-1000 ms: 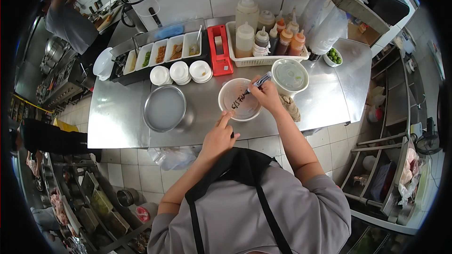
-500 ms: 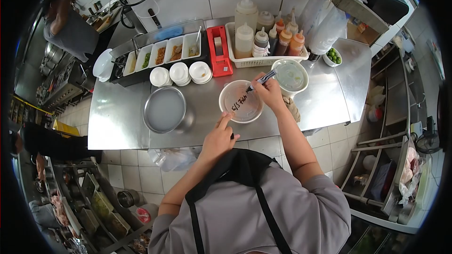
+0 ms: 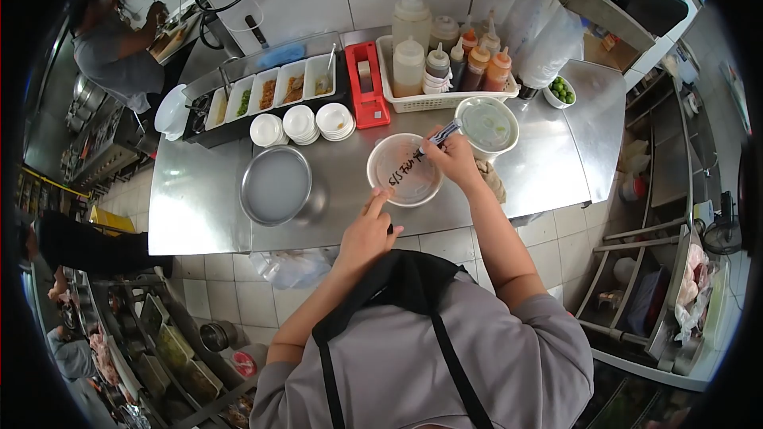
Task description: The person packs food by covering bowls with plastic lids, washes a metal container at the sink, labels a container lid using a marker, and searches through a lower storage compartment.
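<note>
My right hand (image 3: 455, 160) grips a marker (image 3: 441, 136), its tip on the clear lid of a round white tub (image 3: 404, 193). Black handwriting, apparently "S/S Fish" plus another mark, runs slantwise over the lid. My left hand (image 3: 367, 232) rests its extended fingertips on the tub's near-left rim, while a small black piece, apparently the marker cap (image 3: 390, 229), is held in its curled fingers. Behind my right hand stands a second lidded tub (image 3: 489, 124), with a brown cloth (image 3: 490, 183) beside it.
A metal bowl (image 3: 276, 185) stands left on the steel counter (image 3: 199, 199). Farther back are stacked white dishes (image 3: 335, 121), a topping rack (image 3: 269, 89), a red tape dispenser (image 3: 367, 83), a basket of squeeze bottles (image 3: 449, 101) and green limes (image 3: 561, 91). A co-worker (image 3: 119, 56) stands far left.
The marker has moved slightly along the lid, and another mark now follows the word. My left hand stays at the rim. The far-left co-worker's arm has lowered.
</note>
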### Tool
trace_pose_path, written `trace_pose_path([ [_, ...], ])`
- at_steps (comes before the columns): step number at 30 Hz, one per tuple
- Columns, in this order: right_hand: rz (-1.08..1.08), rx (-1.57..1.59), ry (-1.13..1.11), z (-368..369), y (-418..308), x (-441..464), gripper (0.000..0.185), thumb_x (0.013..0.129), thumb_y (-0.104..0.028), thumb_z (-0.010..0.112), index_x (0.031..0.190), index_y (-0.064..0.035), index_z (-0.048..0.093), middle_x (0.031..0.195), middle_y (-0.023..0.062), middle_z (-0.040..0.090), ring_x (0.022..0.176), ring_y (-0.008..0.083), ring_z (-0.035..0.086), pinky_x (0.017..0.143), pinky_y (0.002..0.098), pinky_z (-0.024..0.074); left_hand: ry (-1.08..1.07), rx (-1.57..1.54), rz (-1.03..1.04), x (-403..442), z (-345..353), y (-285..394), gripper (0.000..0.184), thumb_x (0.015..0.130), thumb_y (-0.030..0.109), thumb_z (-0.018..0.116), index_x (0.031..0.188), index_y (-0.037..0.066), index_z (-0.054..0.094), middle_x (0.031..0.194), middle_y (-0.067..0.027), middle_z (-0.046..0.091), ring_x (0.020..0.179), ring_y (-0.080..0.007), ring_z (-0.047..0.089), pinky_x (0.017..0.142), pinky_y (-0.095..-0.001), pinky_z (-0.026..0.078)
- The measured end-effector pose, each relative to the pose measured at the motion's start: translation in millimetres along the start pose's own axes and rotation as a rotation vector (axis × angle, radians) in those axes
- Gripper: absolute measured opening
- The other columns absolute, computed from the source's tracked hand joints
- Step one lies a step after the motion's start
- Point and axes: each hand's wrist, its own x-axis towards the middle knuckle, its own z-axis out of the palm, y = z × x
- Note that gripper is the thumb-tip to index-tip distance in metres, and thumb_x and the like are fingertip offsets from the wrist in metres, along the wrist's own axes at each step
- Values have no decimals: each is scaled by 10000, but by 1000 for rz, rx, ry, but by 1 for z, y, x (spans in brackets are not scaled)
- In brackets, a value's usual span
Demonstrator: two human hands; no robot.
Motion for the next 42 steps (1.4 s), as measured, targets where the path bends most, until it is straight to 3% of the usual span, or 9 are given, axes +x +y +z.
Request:
trace_pose_path([
  [14, -107, -52, 34, 0, -5, -1, 120, 766, -101, 554, 703, -1, 534, 565, 24, 500, 527, 79, 457, 499, 241, 388, -24, 9, -18, 1, -2, 2, 243, 751, 188, 635, 677, -31, 560, 1266, -117, 416, 1230, -240, 365, 843, -337, 459],
  [26, -53, -97, 83, -5, -11, -1, 103, 750, -77, 540, 705, 16, 540, 556, 53, 494, 524, 96, 459, 503, 258, 396, 15, 6, 13, -2, 5, -3, 278, 748, 226, 639, 666, -17, 532, 1240, -161, 434, 1221, -283, 373, 891, -354, 423],
  [29, -99, -82, 79, -5, -9, -2, 158, 792, -106, 562, 686, -9, 497, 546, -8, 421, 516, 62, 362, 470, 240, 308, 14, 1, 13, -2, 6, -4, 278, 747, 226, 641, 664, -15, 531, 1241, -161, 430, 1220, -286, 375, 890, -357, 421],
  [32, -109, -98, 94, -5, -7, 0, 154, 791, -104, 562, 691, -9, 494, 531, -7, 411, 503, 65, 355, 463, 243, 307, 22, -6, 12, -2, 6, -3, 275, 746, 223, 643, 661, -13, 529, 1241, -159, 428, 1216, -285, 380, 886, -357, 423],
  [35, -49, -109, 93, -7, -14, 1, 96, 744, -67, 539, 711, 22, 530, 560, 62, 487, 521, 107, 448, 505, 268, 395, 41, -13, 20, -4, 7, -4, 278, 745, 224, 644, 655, -10, 524, 1243, -155, 427, 1213, -284, 384, 879, -356, 426],
  [38, -120, -133, 108, -6, -8, 3, 98, 745, -70, 542, 715, 21, 525, 558, 61, 480, 517, 107, 442, 503, 269, 392, 46, -28, 14, -5, 6, -3, 281, 746, 228, 643, 652, -8, 523, 1242, -152, 429, 1211, -285, 387, 872, -356, 428],
  [41, -75, -132, 121, -8, -5, 2, 128, 793, -103, 560, 721, -14, 502, 536, 0, 423, 513, 63, 368, 468, 244, 318, 46, -51, 9, -5, 5, -4, 290, 745, 238, 645, 647, -4, 519, 1242, -152, 429, 1207, -285, 392, 864, -357, 432],
  [42, -82, -130, 112, -8, -5, 2, 118, 778, -95, 559, 719, -6, 510, 540, 19, 438, 513, 73, 390, 479, 250, 341, 40, -58, 8, -6, 5, -5, 296, 750, 244, 643, 647, -3, 516, 1246, -156, 426, 1213, -286, 385, 860, -355, 432],
])
